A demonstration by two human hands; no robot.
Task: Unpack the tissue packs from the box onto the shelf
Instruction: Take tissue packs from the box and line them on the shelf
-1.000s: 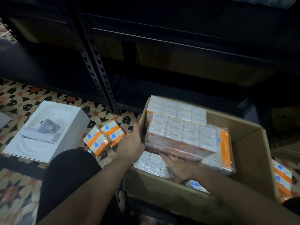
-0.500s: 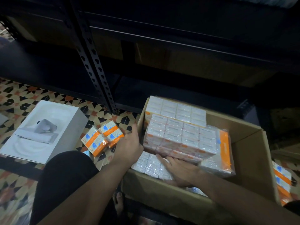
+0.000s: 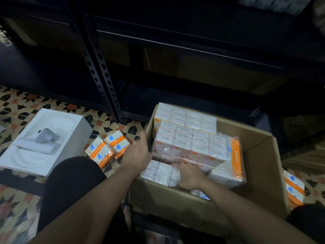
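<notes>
Nearest the camera, two bare forearms are extended forward from a crouched position, a dark-clothed knee [image 3: 70,182] being visible at the lower left. The right hand [image 3: 187,175] is placed inside the cardboard box [image 3: 175,199], its fingers curled under the near lower edge of a shrink-wrapped tissue pack bundle [image 3: 190,144]; the grip is closed on that bundle from below. The left hand [image 3: 138,154] is pressed against the bundle's left end at the box wall, thumb raised; how far its fingers are closed cannot be told. The bundle is tilted upward above a lower layer of packs [image 3: 160,171], with a further bundle [image 3: 185,116] located behind it. Two loose orange-banded packs [image 3: 109,148] are laid on the patterned tile floor [image 3: 21,106] just left of the box, beside a white carton [image 3: 40,141]. Beyond, the dark metal shelf [image 3: 175,44] and its perforated upright [image 3: 102,80] are located
</notes>
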